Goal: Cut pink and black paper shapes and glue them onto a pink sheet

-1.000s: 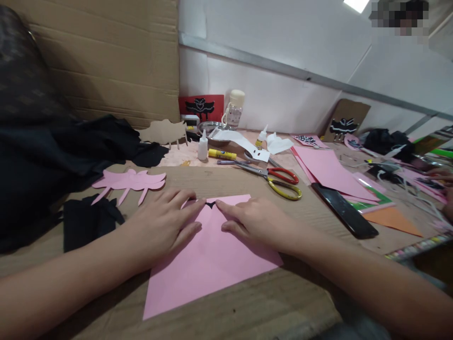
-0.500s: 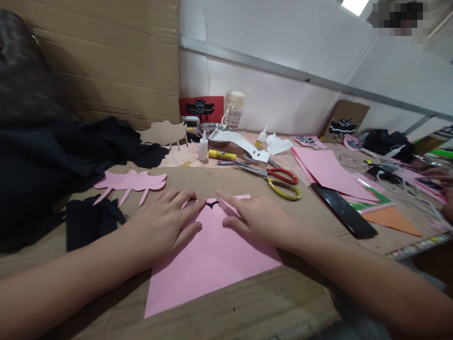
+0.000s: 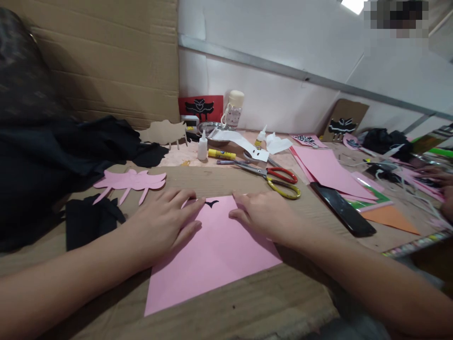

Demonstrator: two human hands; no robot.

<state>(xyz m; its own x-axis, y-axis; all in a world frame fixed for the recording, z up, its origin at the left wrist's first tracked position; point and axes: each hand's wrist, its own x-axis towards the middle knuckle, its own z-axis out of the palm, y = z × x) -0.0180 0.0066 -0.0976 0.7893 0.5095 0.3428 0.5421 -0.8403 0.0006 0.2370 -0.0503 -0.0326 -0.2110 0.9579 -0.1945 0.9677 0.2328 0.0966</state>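
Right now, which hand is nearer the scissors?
Right. The right hand lies on the pink sheet just below the scissors; the left hand rests farther left.

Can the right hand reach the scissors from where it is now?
Probably yes. The right hand rests on the pink paper, and the scissors lie just beyond it on bare cardboard, nothing between.
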